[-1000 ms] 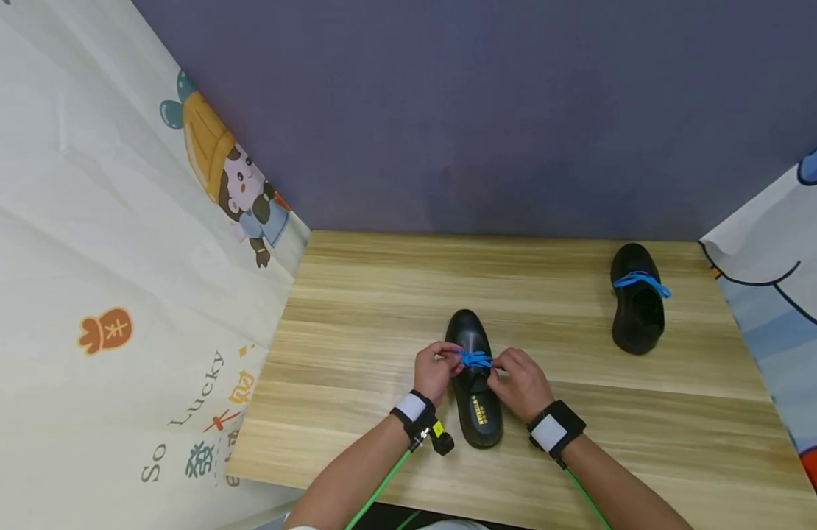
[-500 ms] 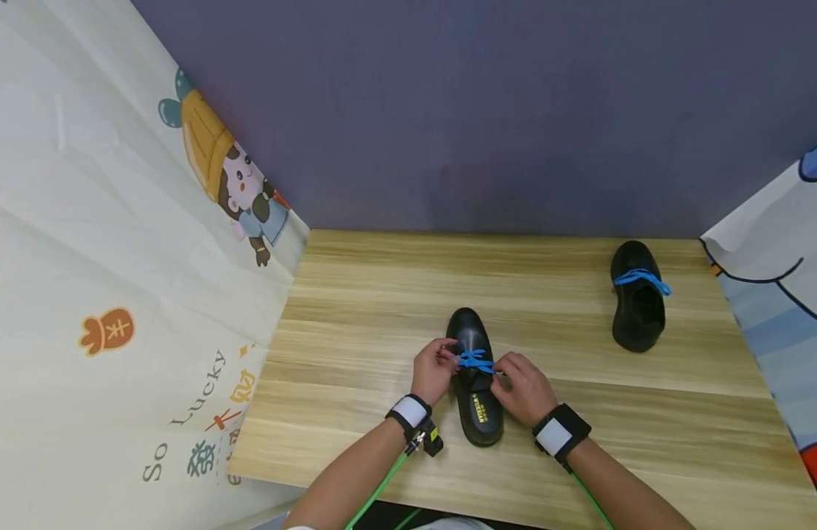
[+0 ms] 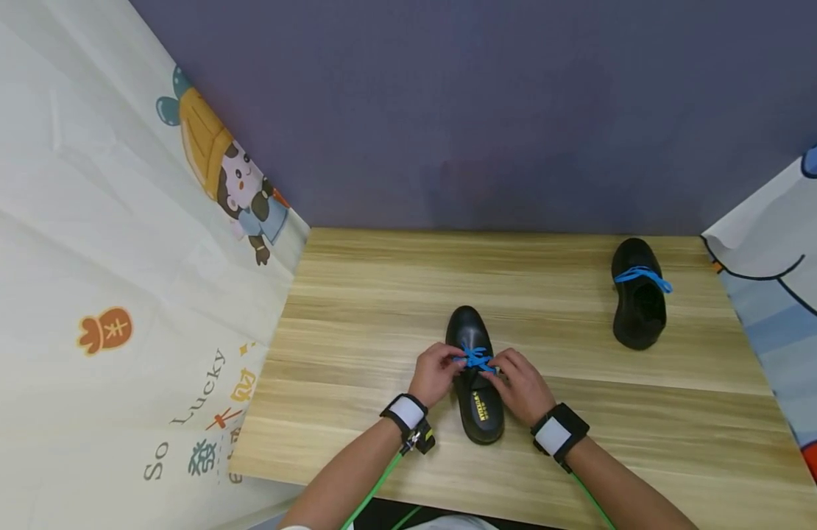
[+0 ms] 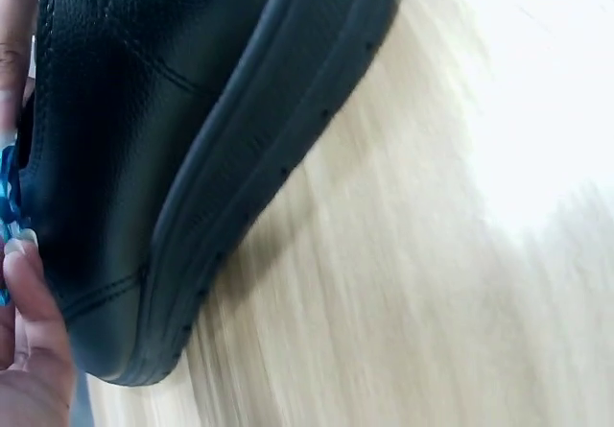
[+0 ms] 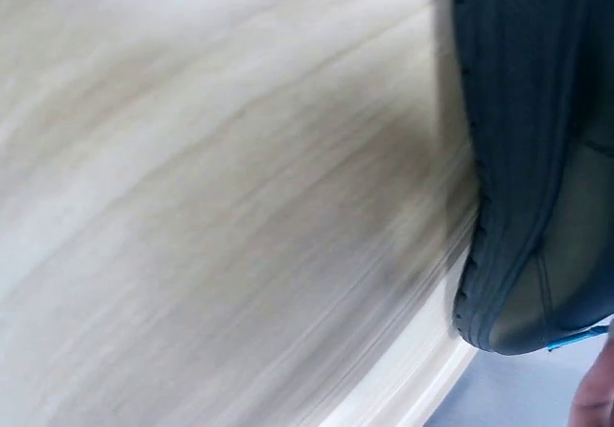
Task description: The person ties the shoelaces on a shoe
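A black leather shoe [image 3: 468,329] stands sole down on the wooden table, toe pointing away, with a blue shoelace [image 3: 476,358] tied in a bow across its front. My left hand [image 3: 433,375] pinches the lace at the bow's left side. From the right, my right hand [image 3: 524,389] pinches it between thumb and index finger. In the left wrist view the shoe's side [image 4: 125,158] fills much of the picture, and fingertips meet at the twisted lace [image 4: 10,197]. The right wrist view catches the sole's edge [image 5: 518,139], a blue lace end [image 5: 576,338] and one fingertip [image 5: 597,389].
A second black shoe [image 3: 637,331] with blue laces stands at the table's back right. A dark panel [image 3: 488,118] rises behind the wooden table [image 3: 362,294]. Printed white cloths hang at the left [image 3: 117,243] and right [image 3: 753,235]. Green cables run from both wrist straps.
The fingers of both hands have closed in toward the bow; the right thumb has moved left over the lace. The shoes stay where they were, and the head view has shifted slightly.
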Demonstrator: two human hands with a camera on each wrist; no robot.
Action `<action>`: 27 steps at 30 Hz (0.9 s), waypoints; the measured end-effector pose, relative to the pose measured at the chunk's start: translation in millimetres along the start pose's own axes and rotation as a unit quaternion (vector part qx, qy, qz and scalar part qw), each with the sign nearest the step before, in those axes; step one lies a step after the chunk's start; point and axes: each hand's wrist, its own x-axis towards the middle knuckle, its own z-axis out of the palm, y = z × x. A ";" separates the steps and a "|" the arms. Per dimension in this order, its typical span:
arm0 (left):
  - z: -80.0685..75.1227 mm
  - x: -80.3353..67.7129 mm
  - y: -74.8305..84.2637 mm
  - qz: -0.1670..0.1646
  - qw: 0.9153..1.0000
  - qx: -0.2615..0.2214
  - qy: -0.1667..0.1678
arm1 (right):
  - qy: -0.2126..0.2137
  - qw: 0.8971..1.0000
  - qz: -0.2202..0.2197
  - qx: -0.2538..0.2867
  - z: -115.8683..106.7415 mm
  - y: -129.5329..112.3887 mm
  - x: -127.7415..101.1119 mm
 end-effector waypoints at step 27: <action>-7.8 -2.3 -2.4 0.050 0.997 0.063 -0.008 | -0.013 0.997 -0.011 0.069 -11.5 11.3 7.3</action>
